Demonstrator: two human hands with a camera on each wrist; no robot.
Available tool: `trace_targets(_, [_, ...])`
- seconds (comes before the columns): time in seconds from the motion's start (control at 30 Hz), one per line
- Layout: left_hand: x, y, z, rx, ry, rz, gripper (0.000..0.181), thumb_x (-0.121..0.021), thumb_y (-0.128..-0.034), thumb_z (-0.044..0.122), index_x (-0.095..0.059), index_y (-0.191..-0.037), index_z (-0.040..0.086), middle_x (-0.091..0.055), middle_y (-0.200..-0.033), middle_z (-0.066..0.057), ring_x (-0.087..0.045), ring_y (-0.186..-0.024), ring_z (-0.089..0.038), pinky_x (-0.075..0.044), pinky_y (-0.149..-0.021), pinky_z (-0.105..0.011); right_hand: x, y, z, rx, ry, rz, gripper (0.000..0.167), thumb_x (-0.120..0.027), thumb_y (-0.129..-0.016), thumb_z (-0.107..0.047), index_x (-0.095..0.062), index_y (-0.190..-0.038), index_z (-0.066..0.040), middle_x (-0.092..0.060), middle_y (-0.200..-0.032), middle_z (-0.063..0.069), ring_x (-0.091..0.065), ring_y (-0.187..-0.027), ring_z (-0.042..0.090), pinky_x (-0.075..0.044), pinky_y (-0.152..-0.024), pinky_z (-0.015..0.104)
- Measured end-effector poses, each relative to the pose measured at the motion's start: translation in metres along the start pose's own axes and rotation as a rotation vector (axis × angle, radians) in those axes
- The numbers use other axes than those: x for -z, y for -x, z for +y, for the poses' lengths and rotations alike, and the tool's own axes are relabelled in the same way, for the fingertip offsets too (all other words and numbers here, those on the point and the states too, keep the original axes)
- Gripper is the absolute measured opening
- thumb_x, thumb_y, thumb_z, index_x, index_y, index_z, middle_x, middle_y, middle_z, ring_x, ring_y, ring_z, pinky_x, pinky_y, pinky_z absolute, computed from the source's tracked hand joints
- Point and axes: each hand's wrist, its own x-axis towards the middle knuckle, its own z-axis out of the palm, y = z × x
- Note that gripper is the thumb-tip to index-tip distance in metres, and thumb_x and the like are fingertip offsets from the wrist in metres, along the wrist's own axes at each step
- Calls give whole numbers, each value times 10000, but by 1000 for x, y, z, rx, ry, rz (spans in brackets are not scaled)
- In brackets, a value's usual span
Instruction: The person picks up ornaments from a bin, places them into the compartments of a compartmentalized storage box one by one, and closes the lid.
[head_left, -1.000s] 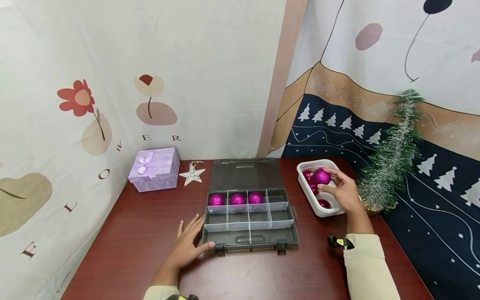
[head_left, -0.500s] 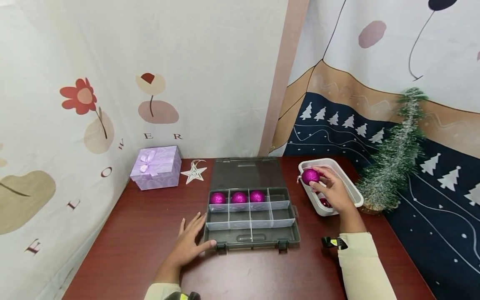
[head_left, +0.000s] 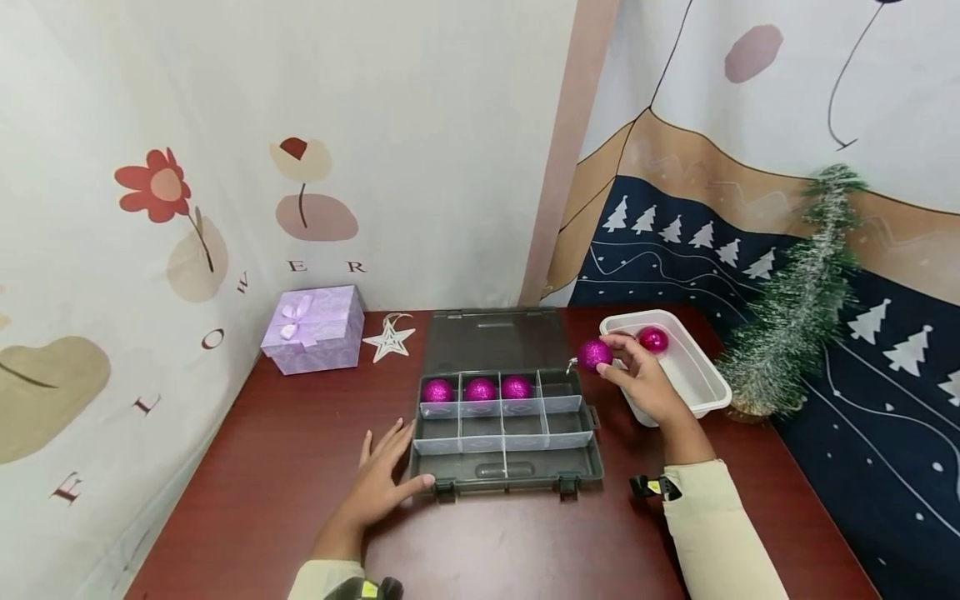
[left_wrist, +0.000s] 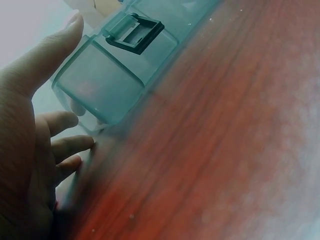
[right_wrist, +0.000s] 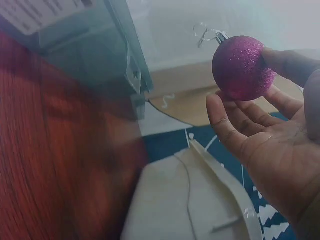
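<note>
My right hand [head_left: 647,382] pinches a glittery magenta ball [head_left: 595,355] between thumb and fingers, in the air between the white tub and the compartment box; in the right wrist view the ball [right_wrist: 243,68] shows a silver cap and loop. The grey box [head_left: 507,485] lies with its lid laid back, and three magenta balls [head_left: 438,391] sit in its back row, the rightmost back compartment holding none. My left hand [head_left: 377,485] lies with spread fingers at the box's left front corner, thumb on the front edge. In the left wrist view the hand [left_wrist: 35,115] is beside the box wall [left_wrist: 100,85].
A white tub [head_left: 705,367] at the right holds a shiny magenta ball [head_left: 652,339]; my hand hides part of it. Behind it stands a frosted small tree [head_left: 795,325]. A lilac gift box [head_left: 315,329] and a white star [head_left: 389,339] are at the back left.
My right hand has carried the glittery ball left, out from over the tub towards the box. A shiny ball now shows near the tub's back. The left hand has stayed by the box corner.
</note>
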Motion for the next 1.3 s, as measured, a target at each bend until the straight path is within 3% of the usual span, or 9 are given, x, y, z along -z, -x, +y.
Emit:
trace_targets(0.23, [0, 0, -2, -2, 7, -7, 986, -806, -898, 575, -460, -1652, 41, -518, -1672, -213, -382, -1594, -523, -20, -1266, -842, -12, 0, -3, -37, 33, -49, 523, -665, -1085, -99, -505, -1568, 24, -579, -1499, 289, -589, -1321, 365, -524, -984, 61])
trace_targets(0.33, [-1, -1, -2, -4, 11, -5, 990, -806, -901, 572, -449, -1658, 44, -509, -1677, -218, -378, -1598, -522, -9, -1269, -841, -15, -1, -2, -30, 54, -62, 517, -655, -1095, -116, -504, -1572, 14, -607, -1463, 294, -595, -1308, 420, -532, -965, 66])
trace_targets(0.67, [1, 0, -1, 11, 7, -22, 1006, -815, -893, 564, -436, -1664, 41, -499, -1680, -228, -363, -1606, -521, 3, -1270, -838, -27, -2, 6, -63, 69, -117, 526, -598, -1135, -195, -464, -1615, -28, -560, -1540, 269, -635, -1308, 393, -520, -996, 85])
trace_targets(0.93, [3, -4, -1, 6, -3, -22, 1003, -812, -898, 560, -428, -1671, 49, -498, -1684, -222, -359, -1610, -515, 0, -1275, -834, -36, -7, 8, -59, 58, -107, 525, -571, -1150, -227, -457, -1629, -46, -534, -1563, 262, -634, -1314, 412, -508, -1000, 88])
trace_targets(1.2, [0, -1, -4, 9, -3, -31, 992, -816, -899, 528, -419, -1676, 56, -499, -1681, -229, -370, -1607, -508, -8, -1272, -838, -36, -7, 12, -28, 98, -81, 521, -567, -1151, -197, -443, -1605, 27, -579, -1498, 286, -619, -1336, 438, -454, -997, 36])
trace_targets(1.3, [0, -2, -4, 8, 11, -25, 987, -818, -898, 515, -416, -1682, 70, -489, -1692, -217, -363, -1611, -505, 3, -1276, -834, -35, -9, 12, -25, 112, -72, 507, -575, -1145, -174, -457, -1592, 37, -596, -1491, 291, -624, -1342, 437, -487, -1041, 89])
